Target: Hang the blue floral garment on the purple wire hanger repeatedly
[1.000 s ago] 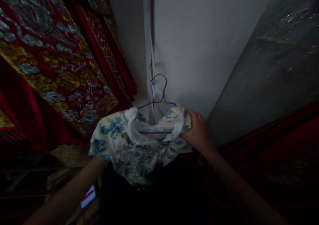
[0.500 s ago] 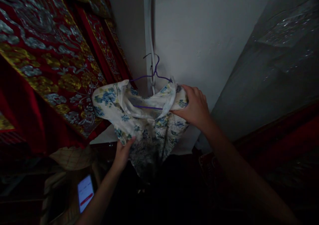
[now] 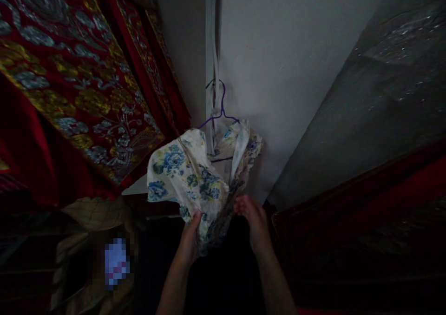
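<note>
A white blouse [image 3: 195, 175] with blue and yellow flowers hangs on a purple wire hanger [image 3: 223, 108]. The hanger's hook is up by a white cord [image 3: 215, 50] at the wall corner. My left hand [image 3: 191, 236] grips the lower front of the blouse at its left side, thumb on top of the cloth. Beside the blouse's right front edge is my right hand [image 3: 252, 217], its fingers curled and blurred. Whether those fingers pinch the cloth edge is hard to make out in the dim light.
Red cloth [image 3: 114, 101] embroidered in gold and silver hangs at the left. A pale wall [image 3: 278, 64] stands behind the blouse, with shiny plastic sheeting [image 3: 390, 87] at the right. A lit, blurred-out screen [image 3: 116, 264] is at lower left, near a wooden frame.
My right hand has left the blouse's right shoulder and come down to its front edge. The left hand has shifted lower and rightward, and the blouse's collar and front now lie differently.
</note>
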The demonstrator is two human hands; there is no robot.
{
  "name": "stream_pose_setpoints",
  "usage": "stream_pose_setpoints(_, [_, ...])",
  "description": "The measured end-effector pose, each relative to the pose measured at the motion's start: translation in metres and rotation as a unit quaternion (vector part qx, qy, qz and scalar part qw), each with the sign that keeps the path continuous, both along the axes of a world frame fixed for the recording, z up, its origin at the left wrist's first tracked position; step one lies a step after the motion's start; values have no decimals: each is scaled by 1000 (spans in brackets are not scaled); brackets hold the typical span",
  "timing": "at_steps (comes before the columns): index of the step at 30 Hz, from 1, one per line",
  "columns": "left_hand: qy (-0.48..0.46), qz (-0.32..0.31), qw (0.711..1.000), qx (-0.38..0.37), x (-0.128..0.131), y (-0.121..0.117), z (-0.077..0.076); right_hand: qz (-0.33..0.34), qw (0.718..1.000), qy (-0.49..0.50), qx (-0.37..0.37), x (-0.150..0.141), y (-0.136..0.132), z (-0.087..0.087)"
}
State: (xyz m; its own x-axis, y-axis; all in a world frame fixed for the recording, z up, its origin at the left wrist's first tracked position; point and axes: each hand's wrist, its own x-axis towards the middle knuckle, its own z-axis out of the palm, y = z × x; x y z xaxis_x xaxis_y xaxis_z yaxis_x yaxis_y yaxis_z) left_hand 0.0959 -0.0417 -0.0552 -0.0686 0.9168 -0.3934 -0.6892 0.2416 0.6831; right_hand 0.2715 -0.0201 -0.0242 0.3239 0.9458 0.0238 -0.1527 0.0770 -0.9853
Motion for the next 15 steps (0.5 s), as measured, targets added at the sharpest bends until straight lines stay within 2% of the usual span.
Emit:
stream_pose_setpoints(2, [-26,-35,999,-19,4,-6,3,56,996,49,-57,-20,-6,-21])
stream_pose_setpoints(4, [-42,-39,998,-38,3,-10,7,73,993,68,-65,-33,-5,-24])
stream_pose_setpoints(8, [-48,-24,997,-62,-6,-16,14,69,995,71,-22,-42,3,-2])
stream_pose_setpoints(11, [-25,-29,998,-45,-15,-15,14,89,995,48,11,-40,1,11])
stream_pose_setpoints(13, [30,-8,999,-20,-23,-11,9,73,997,39,14,-36,-5,13])
stream_pose_setpoints(15, [128,48,991,7,-34,-6,2,60,998,35,8,-29,-13,12])
